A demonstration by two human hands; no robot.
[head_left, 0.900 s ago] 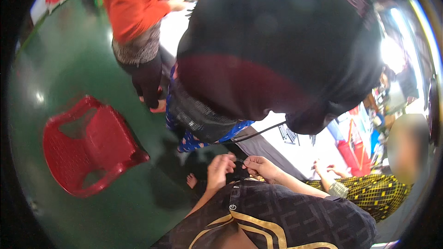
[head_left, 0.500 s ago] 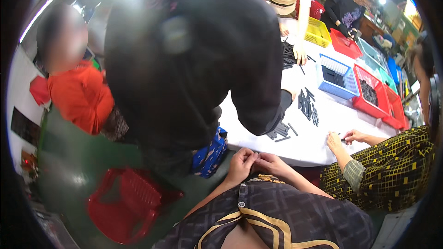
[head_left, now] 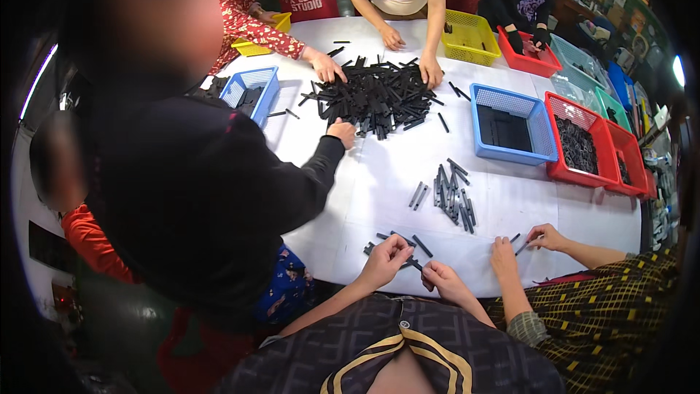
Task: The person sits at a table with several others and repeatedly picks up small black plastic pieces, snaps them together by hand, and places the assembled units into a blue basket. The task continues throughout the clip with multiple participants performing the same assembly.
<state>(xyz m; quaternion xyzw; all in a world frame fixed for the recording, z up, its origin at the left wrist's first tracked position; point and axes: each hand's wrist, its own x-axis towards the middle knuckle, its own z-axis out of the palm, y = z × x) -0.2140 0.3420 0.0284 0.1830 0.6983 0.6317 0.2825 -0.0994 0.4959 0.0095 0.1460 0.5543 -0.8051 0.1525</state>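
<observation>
My left hand (head_left: pixel 388 261) is closed in a pinch just over the table's near edge; whatever its fingertips hold is hidden. Close to it, my right hand (head_left: pixel 444 282) grips one end of a short black strip (head_left: pixel 413 263), whose other end points toward the left hand. Several loose black strips (head_left: pixel 422 246) lie on the white table just beyond my hands. Farther out rests a small group of dark strips (head_left: pixel 453 197), with a pair lying side by side to its left.
Several people reach around a large black strip pile (head_left: pixel 375 98) mid-table. A dark-sleeved person (head_left: pixel 211 168) leans in at left; at right, a neighbour's hands (head_left: pixel 503 257) hold a thin strip. Blue (head_left: pixel 481 147), red (head_left: pixel 590 179) and yellow (head_left: pixel 474 55) baskets line the right side.
The view has swung up, showing more table and the big pile. My hands, earlier together at the table edge, are now apart over it, with a black strip between them. The dark-sleeved person stands farther left.
</observation>
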